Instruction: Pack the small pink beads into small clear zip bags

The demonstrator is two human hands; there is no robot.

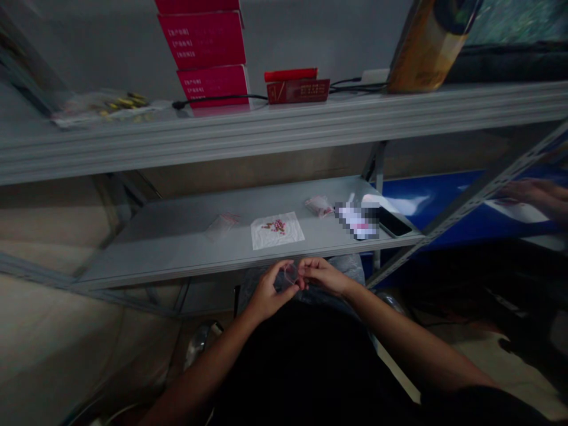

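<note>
In front of the lower shelf, my left hand (270, 294) grips a small clear plastic bag (290, 273) between thumb and fingers. My right hand (325, 276) pinches the bag's right side, its fingers bent close together. Just beyond my hands, a white sheet (262, 241) lies flat with several small red and greenish pieces (278, 226) on it. To its left rest thin clear bags with pinkish edges (222, 226). A clear bag of pinkish pieces (319, 206) sits behind and to the right of the sheet.
A dark phone (394, 222) lies at the shelf's right end beside a blurred-out lit object (357, 221). Above, the upper shelf (222, 142) carries pink boxes (204, 41), a dark red box (298, 91) and an orange bottle (426, 53). Another person's hand (539, 194) is at far right.
</note>
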